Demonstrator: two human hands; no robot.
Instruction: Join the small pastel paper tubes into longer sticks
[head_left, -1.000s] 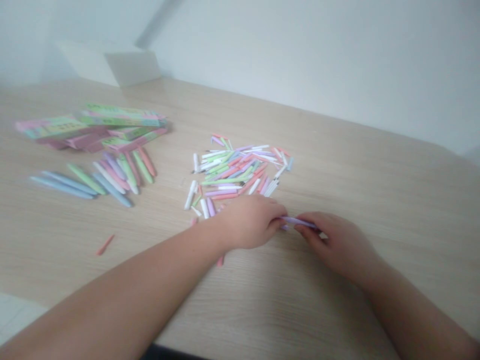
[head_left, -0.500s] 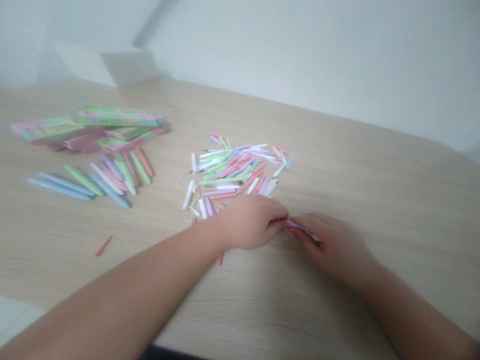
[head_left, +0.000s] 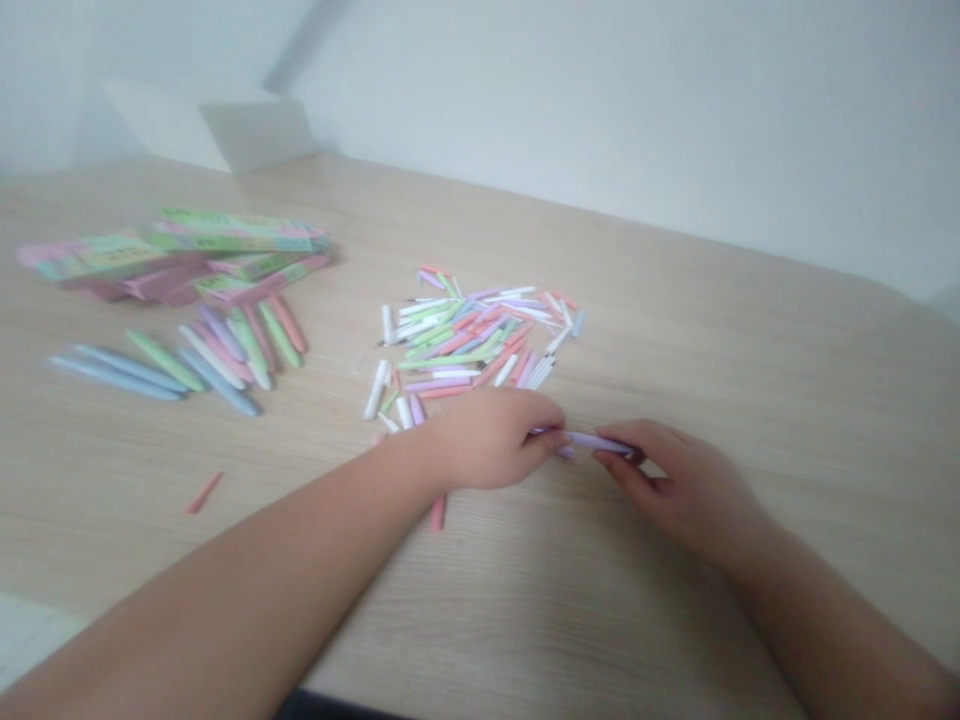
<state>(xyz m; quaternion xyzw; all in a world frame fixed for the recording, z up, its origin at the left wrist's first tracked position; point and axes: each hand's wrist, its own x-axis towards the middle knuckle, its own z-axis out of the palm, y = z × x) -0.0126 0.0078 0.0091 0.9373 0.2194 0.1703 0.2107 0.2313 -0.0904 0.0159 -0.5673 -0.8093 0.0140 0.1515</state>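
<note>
A lilac rolled paper stick (head_left: 592, 441) lies level between my hands, and each end is pinched in fingers. My left hand (head_left: 487, 438) holds one end, just below a loose pile of thin pastel and white paper sticks (head_left: 465, 335). My right hand (head_left: 675, 485) pinches the other end with thumb and fingertips. A pink paper stick (head_left: 438, 513) lies on the wood close under my left wrist. The stick's end inside my left fingers is hidden.
On the light wood table (head_left: 675, 340), tapered pastel paper sticks (head_left: 202, 360) lie side by side at the left. Behind them is a stack of pink and green paper packets (head_left: 172, 255). A salmon stick (head_left: 204, 492) lies alone. A white box (head_left: 255, 130) stands beyond the table's back edge.
The lilac stick has gone from slanted to level, and more of its length shows between my hands. My right hand has moved slightly away from my left.
</note>
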